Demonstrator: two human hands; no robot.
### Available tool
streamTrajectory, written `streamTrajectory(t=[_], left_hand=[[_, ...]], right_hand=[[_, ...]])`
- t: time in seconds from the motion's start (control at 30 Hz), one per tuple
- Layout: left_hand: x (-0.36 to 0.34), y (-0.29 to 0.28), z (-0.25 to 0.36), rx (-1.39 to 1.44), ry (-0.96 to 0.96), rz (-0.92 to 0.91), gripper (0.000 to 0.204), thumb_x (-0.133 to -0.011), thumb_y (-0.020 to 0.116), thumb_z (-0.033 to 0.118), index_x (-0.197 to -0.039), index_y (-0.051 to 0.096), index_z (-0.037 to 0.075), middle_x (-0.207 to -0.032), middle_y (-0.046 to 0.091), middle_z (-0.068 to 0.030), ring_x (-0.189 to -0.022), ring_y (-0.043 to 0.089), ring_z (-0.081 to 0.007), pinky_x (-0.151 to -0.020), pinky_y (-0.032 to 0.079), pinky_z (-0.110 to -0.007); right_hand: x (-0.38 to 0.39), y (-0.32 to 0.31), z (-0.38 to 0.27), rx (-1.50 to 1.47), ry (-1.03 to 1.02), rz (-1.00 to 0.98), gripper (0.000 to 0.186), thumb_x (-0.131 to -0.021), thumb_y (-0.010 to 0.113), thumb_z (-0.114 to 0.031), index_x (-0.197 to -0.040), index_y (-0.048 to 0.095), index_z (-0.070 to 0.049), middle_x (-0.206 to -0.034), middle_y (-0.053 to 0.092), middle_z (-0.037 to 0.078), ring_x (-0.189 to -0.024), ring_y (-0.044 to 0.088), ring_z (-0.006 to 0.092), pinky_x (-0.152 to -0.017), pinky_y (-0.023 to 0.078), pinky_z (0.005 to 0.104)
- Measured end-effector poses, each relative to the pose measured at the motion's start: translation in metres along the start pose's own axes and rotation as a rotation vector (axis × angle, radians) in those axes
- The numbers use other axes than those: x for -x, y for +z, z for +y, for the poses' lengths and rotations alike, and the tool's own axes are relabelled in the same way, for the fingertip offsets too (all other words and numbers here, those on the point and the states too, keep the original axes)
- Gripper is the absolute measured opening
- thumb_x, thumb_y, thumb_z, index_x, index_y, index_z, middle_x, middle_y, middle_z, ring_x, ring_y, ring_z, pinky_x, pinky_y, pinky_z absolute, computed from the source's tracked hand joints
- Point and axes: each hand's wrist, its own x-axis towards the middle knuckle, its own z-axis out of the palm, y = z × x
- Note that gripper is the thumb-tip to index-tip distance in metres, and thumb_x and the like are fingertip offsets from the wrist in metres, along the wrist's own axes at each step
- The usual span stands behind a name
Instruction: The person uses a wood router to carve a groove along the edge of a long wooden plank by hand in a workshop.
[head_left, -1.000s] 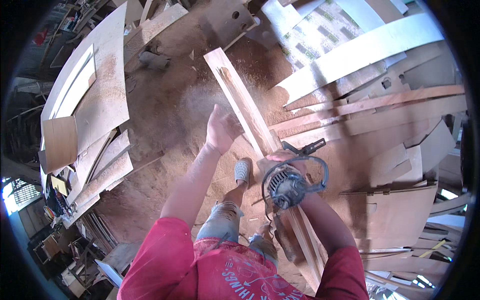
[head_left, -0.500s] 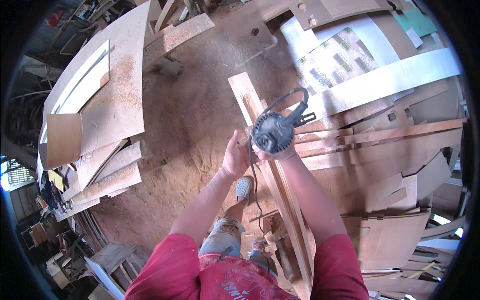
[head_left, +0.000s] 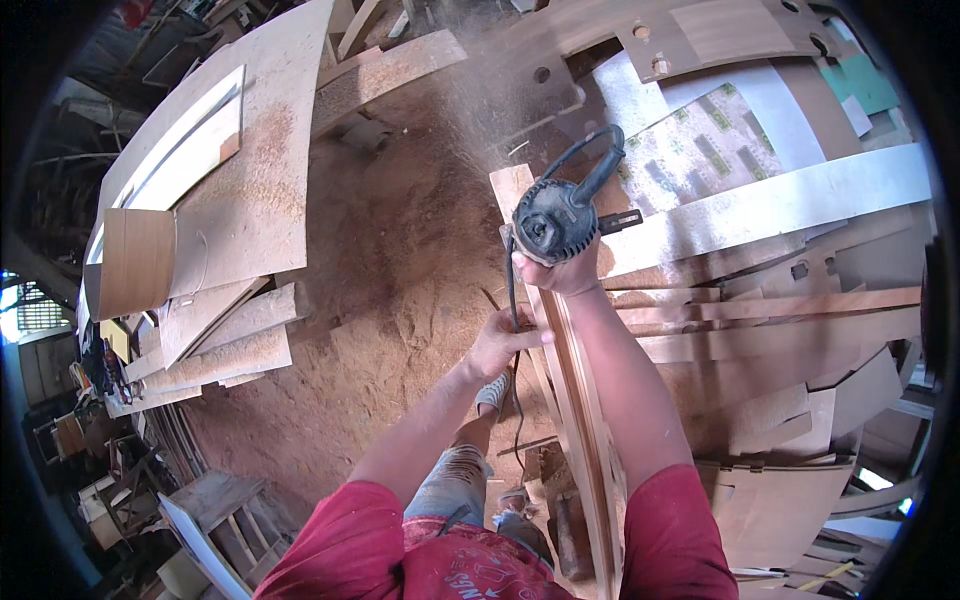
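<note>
A long narrow wooden board [head_left: 572,380] runs away from me over a sawdust floor. My right hand [head_left: 562,272] grips a dark round power tool [head_left: 556,218] that sits on the board near its far end, with dust flying off beyond it. My left hand [head_left: 502,340] is closed around the tool's black cord [head_left: 512,300] and rests against the board's left edge, just behind the tool.
Sawdust covers the floor [head_left: 400,300]. Large plywood sheets [head_left: 240,190] are stacked to the left. Curved white panels [head_left: 780,200], planks and offcuts are piled on the right. My foot in a grey shoe [head_left: 492,392] stands beside the board. Clutter and stools fill the lower left.
The power tool has travelled along the board away from me, from close by my body to near the far end. My left hand came off the board's surface and took hold of the cord.
</note>
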Motion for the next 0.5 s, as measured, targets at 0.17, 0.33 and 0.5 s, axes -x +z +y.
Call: streamTrajectory(t=[0.17,0.33,0.5], left_hand=[[0.0,0.009,0.007,-0.081,-0.026,0.07,0.035,-0.092,0.083,-0.002,-0.123,0.067,0.005,-0.11,0.073,-0.0024,-0.109,0.072,-0.0153,-0.102,0.055,-0.034],[0.0,0.02,0.019,-0.068,-0.042,0.08,0.034,-0.091,0.086,0.001,-0.117,0.065,0.005,-0.106,0.073,-0.0025,-0.103,0.073,-0.0146,-0.097,0.057,-0.033],[-0.001,0.016,0.016,-0.055,-0.025,0.108,0.035,-0.09,0.089,0.003,-0.113,0.063,0.005,-0.101,0.074,-0.0019,-0.096,0.074,-0.0135,-0.092,0.06,-0.031]], right_hand=[[-0.014,0.003,0.006,0.161,-0.118,0.053,0.051,-0.073,0.089,-0.026,-0.116,0.074,-0.003,-0.099,0.08,0.005,-0.088,0.078,0.0155,-0.083,0.063,0.0308],[-0.016,0.004,0.019,0.089,-0.102,0.142,0.055,-0.069,0.091,-0.026,-0.116,0.075,-0.003,-0.106,0.081,0.006,-0.095,0.078,0.0157,-0.087,0.063,0.0323],[-0.026,0.006,0.021,0.134,-0.093,0.077,0.057,-0.069,0.092,-0.029,-0.117,0.075,-0.004,-0.106,0.081,0.005,-0.095,0.079,0.0159,-0.089,0.063,0.033]])
